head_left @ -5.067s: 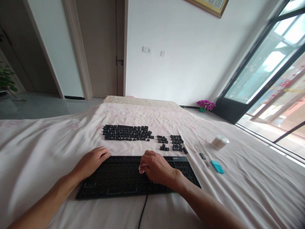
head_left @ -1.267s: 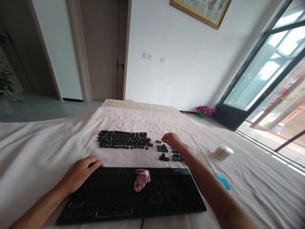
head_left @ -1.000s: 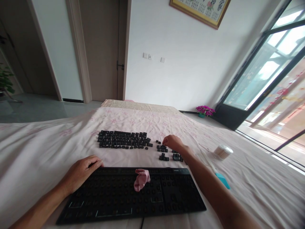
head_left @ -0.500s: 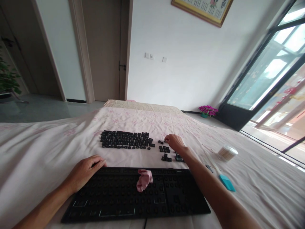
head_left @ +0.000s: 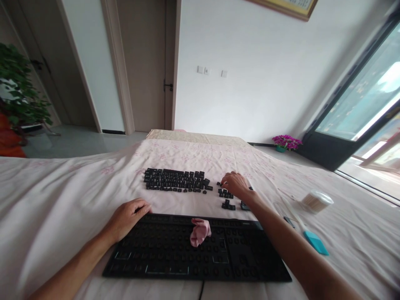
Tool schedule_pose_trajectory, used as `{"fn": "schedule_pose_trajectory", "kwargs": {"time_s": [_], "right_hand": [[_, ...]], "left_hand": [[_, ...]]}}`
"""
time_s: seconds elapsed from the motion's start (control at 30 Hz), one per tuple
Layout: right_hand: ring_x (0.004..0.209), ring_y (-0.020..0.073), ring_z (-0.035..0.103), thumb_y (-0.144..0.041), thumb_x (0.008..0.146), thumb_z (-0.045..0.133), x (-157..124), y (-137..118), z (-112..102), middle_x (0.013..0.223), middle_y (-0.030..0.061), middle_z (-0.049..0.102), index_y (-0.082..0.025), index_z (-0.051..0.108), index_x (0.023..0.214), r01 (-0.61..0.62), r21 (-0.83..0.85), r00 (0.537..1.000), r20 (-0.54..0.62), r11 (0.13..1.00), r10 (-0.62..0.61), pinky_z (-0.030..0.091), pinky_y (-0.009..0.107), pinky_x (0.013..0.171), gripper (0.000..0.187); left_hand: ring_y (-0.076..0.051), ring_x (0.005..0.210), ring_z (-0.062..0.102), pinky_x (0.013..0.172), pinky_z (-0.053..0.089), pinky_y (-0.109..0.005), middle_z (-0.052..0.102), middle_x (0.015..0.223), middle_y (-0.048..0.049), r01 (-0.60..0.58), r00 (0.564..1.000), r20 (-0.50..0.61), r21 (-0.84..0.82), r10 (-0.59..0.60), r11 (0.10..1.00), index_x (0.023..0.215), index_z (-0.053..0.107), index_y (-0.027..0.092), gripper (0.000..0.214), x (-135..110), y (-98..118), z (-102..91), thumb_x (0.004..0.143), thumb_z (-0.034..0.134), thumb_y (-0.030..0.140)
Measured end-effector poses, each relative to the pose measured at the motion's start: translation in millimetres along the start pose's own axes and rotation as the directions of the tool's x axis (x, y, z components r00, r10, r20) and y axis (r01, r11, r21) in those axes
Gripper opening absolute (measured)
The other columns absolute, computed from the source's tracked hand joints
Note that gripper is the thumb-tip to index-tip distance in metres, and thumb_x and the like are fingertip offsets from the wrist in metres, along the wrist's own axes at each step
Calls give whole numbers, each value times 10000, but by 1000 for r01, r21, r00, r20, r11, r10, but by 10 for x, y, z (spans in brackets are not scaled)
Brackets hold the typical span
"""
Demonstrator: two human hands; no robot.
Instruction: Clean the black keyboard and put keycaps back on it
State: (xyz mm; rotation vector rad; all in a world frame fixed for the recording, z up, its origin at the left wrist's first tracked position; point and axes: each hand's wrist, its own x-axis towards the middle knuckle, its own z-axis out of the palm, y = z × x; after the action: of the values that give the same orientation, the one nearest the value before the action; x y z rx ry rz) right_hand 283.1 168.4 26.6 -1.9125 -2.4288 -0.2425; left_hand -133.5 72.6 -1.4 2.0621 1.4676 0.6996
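Observation:
A black keyboard base with its keycaps off lies near me on the pink sheet. A crumpled pink cloth rests on its middle. My left hand lies on the keyboard's upper left corner, fingers loosely curled, holding nothing. Farther off, loose black keycaps are laid out in rows, with small groups to their right. My right hand reaches over those small groups, fingertips pinched together at a keycap on the sheet.
A round tub of cotton swabs, a teal-handled tool and a small dark item lie right of the keyboard. The keyboard cable runs toward me. A potted plant stands at far left, a door and glass doors behind.
Five seconds ago my right hand held the pink cloth on the keyboard. It has let it go and reached to the small keycap groups, shifting slightly left. The view swung left.

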Motion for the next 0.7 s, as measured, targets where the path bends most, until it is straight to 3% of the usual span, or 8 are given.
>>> {"fn": "schedule_pose_trajectory", "kwargs": {"time_s": [0.43, 0.7], "right_hand": [[986, 244, 541, -266, 918, 488, 34, 29, 46, 997, 100, 691, -206, 745, 883, 29, -64, 1000, 0, 998, -29, 334, 326, 839, 266], [1002, 222, 558, -301, 925, 483, 16, 40, 20, 1050, 70, 696, -230, 742, 901, -9, -59, 1000, -18, 998, 8, 341, 298, 850, 269]], "left_hand": [[-195, 824, 601, 763, 427, -257, 673, 800, -8, 3, 1000, -5, 10, -2, 1000, 760, 657, 206, 407, 4, -21, 13, 889, 397, 491], [-196, 850, 600, 777, 422, -246, 672, 830, 0, 16, 999, 35, 7, -17, 1000, 766, 648, 222, 400, 5, -61, 27, 890, 399, 510]]}}
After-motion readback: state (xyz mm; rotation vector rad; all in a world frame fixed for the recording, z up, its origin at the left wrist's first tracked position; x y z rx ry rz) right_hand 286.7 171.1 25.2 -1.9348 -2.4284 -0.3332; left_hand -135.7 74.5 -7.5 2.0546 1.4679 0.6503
